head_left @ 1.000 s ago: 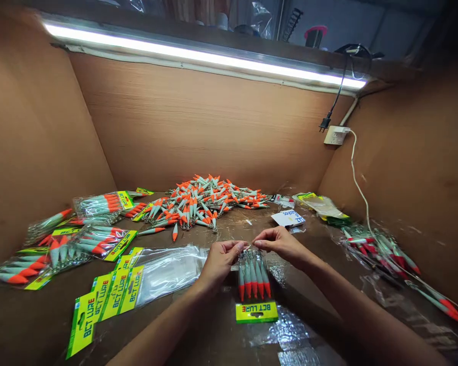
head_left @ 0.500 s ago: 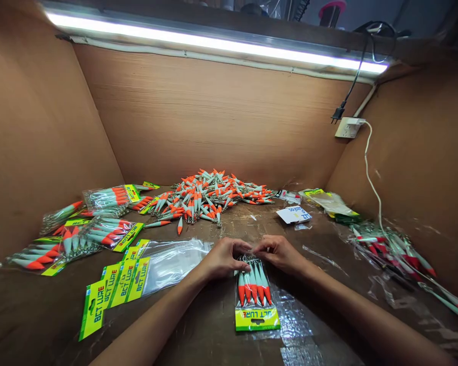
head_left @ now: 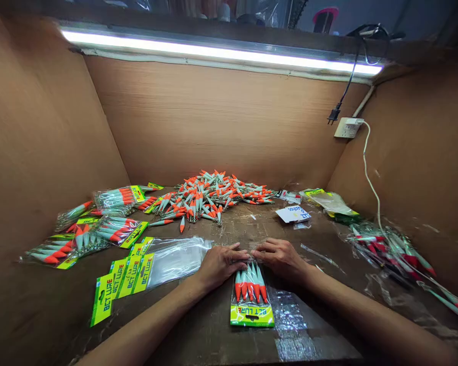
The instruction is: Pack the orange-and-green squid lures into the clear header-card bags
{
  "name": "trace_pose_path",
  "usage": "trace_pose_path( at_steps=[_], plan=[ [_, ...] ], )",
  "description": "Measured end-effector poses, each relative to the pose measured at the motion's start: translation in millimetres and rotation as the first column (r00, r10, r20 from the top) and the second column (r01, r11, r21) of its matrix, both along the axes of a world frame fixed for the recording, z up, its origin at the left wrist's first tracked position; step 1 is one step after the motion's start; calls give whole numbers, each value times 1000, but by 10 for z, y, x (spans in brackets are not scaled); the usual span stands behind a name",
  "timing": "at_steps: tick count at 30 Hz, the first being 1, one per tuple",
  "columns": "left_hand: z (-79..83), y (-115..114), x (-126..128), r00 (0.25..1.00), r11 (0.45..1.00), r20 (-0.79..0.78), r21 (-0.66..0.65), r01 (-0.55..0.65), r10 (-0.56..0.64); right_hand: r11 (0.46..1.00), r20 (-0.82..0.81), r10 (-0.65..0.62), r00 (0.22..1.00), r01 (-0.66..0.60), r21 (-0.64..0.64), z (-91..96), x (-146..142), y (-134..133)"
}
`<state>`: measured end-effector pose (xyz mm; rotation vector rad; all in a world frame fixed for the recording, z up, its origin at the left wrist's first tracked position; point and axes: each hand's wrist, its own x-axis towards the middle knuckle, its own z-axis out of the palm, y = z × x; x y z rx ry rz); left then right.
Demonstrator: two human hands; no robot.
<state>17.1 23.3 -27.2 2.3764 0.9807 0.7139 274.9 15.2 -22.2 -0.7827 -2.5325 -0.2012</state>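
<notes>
A clear plastic bag of fishing lures lies on the table in front of me, with its yellow-green header card toward me. Inside, several pale lures with orange tips rest side by side. My left hand has its fingers closed at the left of the bag's far end. Opposite it, my right hand presses curled fingers on the same end from the right. The hands nearly meet there and hide the bag's far edge. Left of my left hand, flat bags with "BCT LURE" cards overlap in a row.
Loose lures form a heap at the back. Filled lure bags are piled at the left. A white paper note, more packets and red-and-pale lures lie to the right. A white cable hangs from the wall socket.
Both hands have come down closer to the bag, and the fingers now lie lower across its far end. The bag has shifted slightly toward the left in view, and the camera has turned a little.
</notes>
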Motion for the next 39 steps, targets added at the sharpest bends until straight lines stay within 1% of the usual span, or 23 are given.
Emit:
trace_pose_path(
  at_steps=[3,6,8,10,12,14,17,19,20,22,24,25,28,30,31,32,33,34,35,36,37,38,39],
  plan=[
    [-34,-18,-19,994,991,-108,131,16,-2,996,47,34,998,-38,79,-37,38,-9],
    [-43,-24,-21,982,970,-190,238,42,4,990,94,65,993,-77,122,-64,114,-73],
    [-20,-50,-21,969,958,-247,283,53,19,986,141,72,987,-92,137,-67,166,-129],
    [34,-112,-40,950,949,-312,300,95,3,985,185,70,980,-97,142,-58,201,-179],
    [109,-206,-96,925,946,-378,280,165,-50,985,208,68,976,-98,139,-39,213,-217],
    [181,-306,-186,894,948,-434,224,225,-110,988,225,64,972,-94,122,-10,209,-247],
    [248,-387,-326,855,960,-495,127,250,-157,994,237,67,969,-85,64,35,202,-289],
    [258,-368,-365,843,966,-509,79,246,-173,999,168,46,985,-47,4,44,206,-309],
    [255,-341,-355,851,971,-500,73,227,-161,999,93,14,996,-11,-36,38,209,-312],
    [237,-271,-269,892,987,-447,95,129,-74,987,-106,-94,990,79,-139,9,205,-291],
    [217,-217,-114,926,992,-373,123,-11,57,959,-280,-212,936,144,-245,-30,176,-227],
    [210,-207,-26,930,992,-355,117,-52,91,944,-333,-257,907,163,-285,-48,150,-179],
    [224,-251,186,959,999,-284,40,-11,22,918,-381,-333,862,204,-341,-65,56,15],
    [273,-316,215,989,991,-138,-129,33,-51,912,-354,-353,866,234,-337,-26,25,164],
    [312,-344,178,997,969,-41,-239,56,-68,914,-320,-355,878,253,-317,10,33,240],
    [362,-361,98,996,935,59,-347,79,-62,917,-267,-357,895,281,-283,54,63,315],
    [424,-361,-29,988,896,150,-435,91,-27,918,-194,-367,910,321,-232,101,112,388],
    [496,-339,-206,976,874,218,-478,88,20,912,-106,-395,913,375,-167,146,178,458],
    [577,-292,-431,963,871,256,-489,51,87,893,-14,-443,896,440,-93,183,257,523],
    [660,-221,-699,946,879,268,-476,-36,184,861,70,-506,860,508,-16,209,341,582],
    [742,-131,-1001,928,883,240,-443,-158,286,819,135,-573,808,572,56,223,424,634],
    [818,-31,-1323,892,870,194,-379,-316,409,772,178,-635,752,625,115,225,500,679],
    [882,68,-1648,818,807,119,-295,-512,563,735,204,-678,706,660,156,222,564,717]
  ],
)
